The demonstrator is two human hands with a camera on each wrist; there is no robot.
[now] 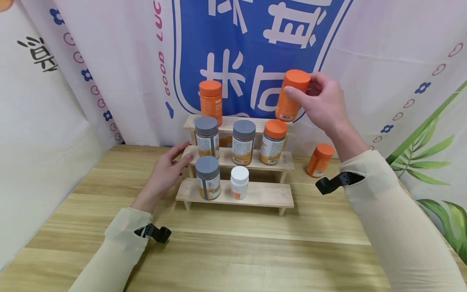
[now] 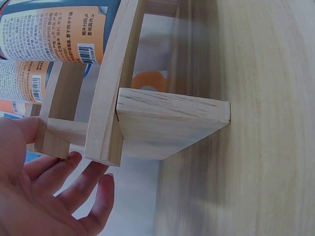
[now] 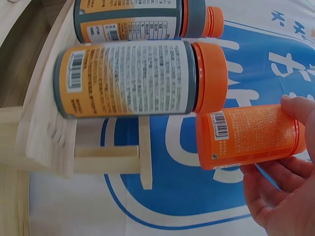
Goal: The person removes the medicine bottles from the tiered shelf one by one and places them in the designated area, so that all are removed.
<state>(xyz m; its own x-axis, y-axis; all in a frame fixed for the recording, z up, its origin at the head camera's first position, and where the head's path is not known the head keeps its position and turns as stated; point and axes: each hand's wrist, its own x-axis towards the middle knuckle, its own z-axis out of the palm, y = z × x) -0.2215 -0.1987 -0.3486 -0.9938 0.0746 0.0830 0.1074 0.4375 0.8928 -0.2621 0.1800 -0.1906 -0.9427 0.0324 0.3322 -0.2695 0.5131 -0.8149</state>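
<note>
A three-step wooden rack [image 1: 260, 195] stands on the table. At its left end my left hand [image 1: 166, 168] holds the middle step's edge [image 2: 53, 145], thumb on one side and fingers on the other. My right hand [image 1: 324, 99] grips an orange bottle [image 1: 290, 97], slightly tilted, above the right end of the top step; in the right wrist view its base hangs apart from the board [image 3: 145, 167]. Another orange bottle [image 1: 211, 103] stands at the top step's left. On the middle step are two grey-lidded jars [image 1: 243, 142] and an orange-lidded jar [image 1: 273, 144].
A grey-lidded jar [image 1: 208, 178] and a small white bottle [image 1: 239, 182] stand on the lowest step. One more orange bottle [image 1: 320, 160] is on the table [image 1: 233, 251], right of the rack. A printed curtain [image 1: 138, 73] hangs behind.
</note>
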